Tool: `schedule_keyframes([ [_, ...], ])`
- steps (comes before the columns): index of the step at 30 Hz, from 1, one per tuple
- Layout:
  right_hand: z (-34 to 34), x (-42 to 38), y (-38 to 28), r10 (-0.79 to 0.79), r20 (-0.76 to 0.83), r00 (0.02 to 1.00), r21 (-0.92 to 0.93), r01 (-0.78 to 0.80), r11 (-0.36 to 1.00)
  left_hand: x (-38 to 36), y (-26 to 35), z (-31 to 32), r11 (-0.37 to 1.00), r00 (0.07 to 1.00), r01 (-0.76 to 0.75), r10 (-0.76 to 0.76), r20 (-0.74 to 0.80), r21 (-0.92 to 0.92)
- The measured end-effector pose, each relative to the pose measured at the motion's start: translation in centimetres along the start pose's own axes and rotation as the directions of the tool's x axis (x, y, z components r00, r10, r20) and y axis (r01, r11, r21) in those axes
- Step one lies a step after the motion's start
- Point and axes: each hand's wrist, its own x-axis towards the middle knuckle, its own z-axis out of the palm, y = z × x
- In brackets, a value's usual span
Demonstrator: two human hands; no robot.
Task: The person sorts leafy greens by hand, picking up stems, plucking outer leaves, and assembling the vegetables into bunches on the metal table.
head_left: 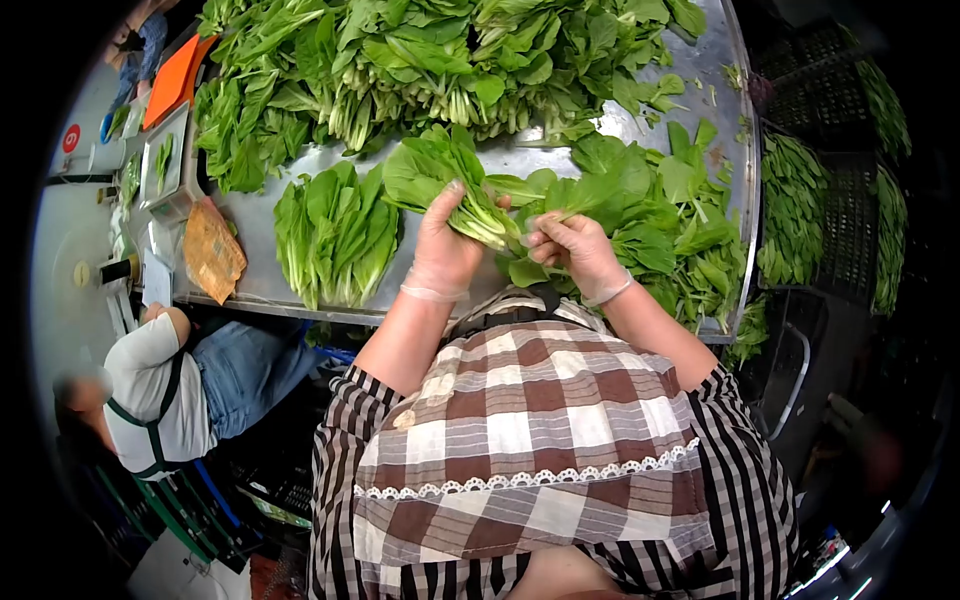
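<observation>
Within left hand (447, 248), stems (486, 219) part-hidden.

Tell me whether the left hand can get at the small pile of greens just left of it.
Likely yes: the pile lies close beside the left hand, with no barrier visible between. But that hand holds a bunch of greens, so it would probably need freeing first.

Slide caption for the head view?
Left hand holding leafy greens, right hand at their stems, over a heaped metal table.

Narrow tabletop strip (515, 158) before leafy heap (430, 70)
</observation>
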Motion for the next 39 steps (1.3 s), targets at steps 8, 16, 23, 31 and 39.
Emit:
schedule_keyframes([
  [8, 2.7, 0.3, 0.5, 0.018, 0.128, 0.992, -0.044, -0.012, 0.999, 0.2, -0.5, -1.5, 1.0, 0.999, -0.009, 0.01, -0.03, 0.022],
  [16, 3.9, 0.6, 0.2, 0.077, 0.088, 0.993, -0.254, -0.053, 0.966, -1.1, 0.4, -2.3, 0.982, 0.988, -0.131, 0.141, -0.062, 0.139],
  [23, 0.5, -0.2, -1.2, 0.149, 0.003, 0.989, -0.671, -0.108, 0.734, -3.8, 3.8, -5.5, 0.912, 0.961, -0.055, 0.159, -0.226, 0.407],
  [31, -1.4, 0.6, -6.2, -0.352, -0.021, 0.936, -1.0, -0.011, 0.029, -5.2, 5.8, -11.2, -0.426, 0.795, 0.073, 0.57, 0.205, 0.902],
  [39, -2.3, 7.7, -2.3, -0.42, 0.341, 0.841, -0.928, 0.231, -0.292, -6.0, 5.1, -7.4, -0.56, 0.746, 0.13, 0.599, 0.291, 0.818],
])
